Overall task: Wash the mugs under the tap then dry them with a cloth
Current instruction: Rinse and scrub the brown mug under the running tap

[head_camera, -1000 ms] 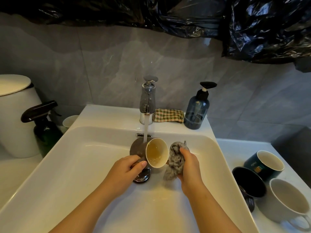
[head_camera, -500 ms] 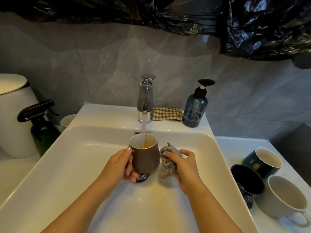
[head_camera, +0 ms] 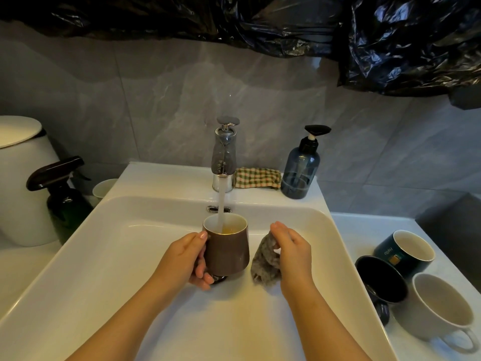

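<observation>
My left hand (head_camera: 188, 259) grips a brown mug (head_camera: 227, 247) upright over the white sink (head_camera: 109, 256). Water runs from the chrome tap (head_camera: 224, 157) straight into the mug, which holds yellowish liquid. My right hand (head_camera: 292, 250) holds a grey scrubbing cloth (head_camera: 264, 261) just right of the mug, not touching it. A checked cloth (head_camera: 257, 177) lies folded on the sink ledge beside the tap. Three more mugs stand on the counter at the right: a dark green one (head_camera: 403, 252), a black one (head_camera: 381, 280) and a white one (head_camera: 442, 306).
A blue soap dispenser (head_camera: 300, 165) stands on the ledge right of the checked cloth. Left of the sink are a dark spray bottle (head_camera: 61, 194), a small white cup (head_camera: 104, 188) and a white bin (head_camera: 20, 178). Black plastic sheeting hangs overhead.
The mug turned from tilted on its side to upright under the stream. My right hand with the grey cloth drew slightly away to the right.
</observation>
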The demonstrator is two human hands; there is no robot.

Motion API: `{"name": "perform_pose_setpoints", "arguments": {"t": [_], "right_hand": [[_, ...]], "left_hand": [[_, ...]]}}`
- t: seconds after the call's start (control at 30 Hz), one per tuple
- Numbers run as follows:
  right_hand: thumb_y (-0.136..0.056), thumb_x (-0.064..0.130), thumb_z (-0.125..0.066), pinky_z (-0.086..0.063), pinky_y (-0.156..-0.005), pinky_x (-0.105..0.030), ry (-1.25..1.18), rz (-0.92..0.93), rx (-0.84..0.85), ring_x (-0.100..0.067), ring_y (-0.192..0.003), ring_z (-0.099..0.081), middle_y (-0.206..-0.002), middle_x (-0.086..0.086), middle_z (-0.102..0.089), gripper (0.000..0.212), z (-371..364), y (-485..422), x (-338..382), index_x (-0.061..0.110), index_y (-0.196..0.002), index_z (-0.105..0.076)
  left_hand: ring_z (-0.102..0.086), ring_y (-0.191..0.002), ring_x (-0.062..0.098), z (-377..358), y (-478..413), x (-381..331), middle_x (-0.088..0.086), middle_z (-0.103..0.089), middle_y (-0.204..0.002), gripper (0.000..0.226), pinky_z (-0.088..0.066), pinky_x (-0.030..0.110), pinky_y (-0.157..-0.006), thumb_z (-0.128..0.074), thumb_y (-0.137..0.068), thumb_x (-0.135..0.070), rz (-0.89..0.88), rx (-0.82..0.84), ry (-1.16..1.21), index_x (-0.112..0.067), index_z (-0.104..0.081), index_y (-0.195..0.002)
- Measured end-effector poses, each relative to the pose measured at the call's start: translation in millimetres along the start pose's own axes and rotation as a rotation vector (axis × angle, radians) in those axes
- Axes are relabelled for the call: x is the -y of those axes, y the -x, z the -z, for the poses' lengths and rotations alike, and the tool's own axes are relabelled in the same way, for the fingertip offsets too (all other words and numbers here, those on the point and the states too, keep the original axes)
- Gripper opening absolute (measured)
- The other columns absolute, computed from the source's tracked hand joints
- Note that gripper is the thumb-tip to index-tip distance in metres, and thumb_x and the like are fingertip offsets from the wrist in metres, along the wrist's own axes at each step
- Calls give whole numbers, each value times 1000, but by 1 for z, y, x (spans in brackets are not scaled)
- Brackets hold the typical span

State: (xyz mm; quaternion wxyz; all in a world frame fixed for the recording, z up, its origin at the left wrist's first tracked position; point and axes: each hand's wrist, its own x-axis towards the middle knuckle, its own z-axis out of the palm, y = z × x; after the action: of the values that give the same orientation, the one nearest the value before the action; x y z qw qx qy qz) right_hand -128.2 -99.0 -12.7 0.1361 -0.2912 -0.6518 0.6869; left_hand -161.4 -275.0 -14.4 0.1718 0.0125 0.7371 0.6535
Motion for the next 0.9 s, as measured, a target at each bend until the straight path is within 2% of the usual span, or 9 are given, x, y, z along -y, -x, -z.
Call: {"name": "perform_pose_setpoints", "arguments": {"t": [0.1,0.23,0.3,0.37,0.43,0.53,0.67,0.77,0.9], "right_hand": [[-88,28,-60,-46,-69,-29,21,60,-9,-19,-86,-56,-87,-2,-60,17,4,-2,-1,11,-90,-59],[-89,25,-58,-48,-82,-33,736,108,-84,-19,-93,-57,-108,-4,-56,41,5,-2,-12,19,-121,-33],[-87,31,-60,-30,-109,-40,1078,177,-160,-28,-133,-33,-151,-10,-22,75,5,-4,-15,25,-144,-11],[-86,40,-59,-8,-116,-47,1223,263,-101,-30,-145,1,-157,-5,12,86,6,-5,-15,33,-148,1],[-83,52,-58,0,-115,-51,1272,220,92,-31,-144,14,-157,-5,17,82,7,-7,-22,38,-147,-8],[-85,51,-55,-16,-113,-44,1364,126,270,-33,-142,-9,-157,-10,-3,66,8,-8,-36,35,-143,-27],[-91,37,-49,-36,-95,-34,1205,267,54,-23,-114,-47,-122,-3,-55,32,11,-12,-34,27,-121,-51],[-88,38,-56,-34,-92,-32,1061,165,19,-19,-104,-50,-109,1,-59,35,9,-9,-28,24,-117,-45],[-83,43,-55,-29,-92,-35,1346,136,43,-24,-113,-45,-115,-4,-55,36,4,-7,-29,20,-110,-48]], "left_hand": [[-57,-45,26,1,0,0,8,-44,-42,37,-57,37,-50,-35,-101,-28,1,-11,-11,-6,-41,-72],[-58,-46,26,2,-1,2,9,-45,-43,37,-57,39,-53,-36,-100,-28,-1,-20,-26,-6,-42,-72],[-59,-46,26,2,-1,2,8,-46,-43,37,-57,38,-52,-37,-100,-27,-10,-24,-44,-6,-42,-70],[-58,-46,26,2,-2,3,8,-46,-42,38,-56,38,-52,-38,-100,-27,-18,-28,-46,-6,-42,-69],[-58,-48,27,2,-2,3,8,-47,-42,38,-57,37,-52,-38,-100,-26,-26,-31,-46,-6,-43,-68],[-58,-54,30,3,-1,4,6,-48,-42,38,-58,36,-54,-40,-100,-25,-43,-34,-46,-9,-47,-65],[-57,-58,25,6,-2,4,1,-47,-44,38,-56,33,-60,-44,-99,-21,-68,-20,-57,-10,-47,-62],[-52,-66,22,10,-6,5,-8,-47,-48,41,-50,30,-67,-52,-96,-21,-104,-7,-80,-17,-49,-55],[-50,-65,18,14,-6,-2,-7,-52,-55,35,-44,32,-70,-59,-85,-37,-171,-22,-190,-21,-56,-54]]}}
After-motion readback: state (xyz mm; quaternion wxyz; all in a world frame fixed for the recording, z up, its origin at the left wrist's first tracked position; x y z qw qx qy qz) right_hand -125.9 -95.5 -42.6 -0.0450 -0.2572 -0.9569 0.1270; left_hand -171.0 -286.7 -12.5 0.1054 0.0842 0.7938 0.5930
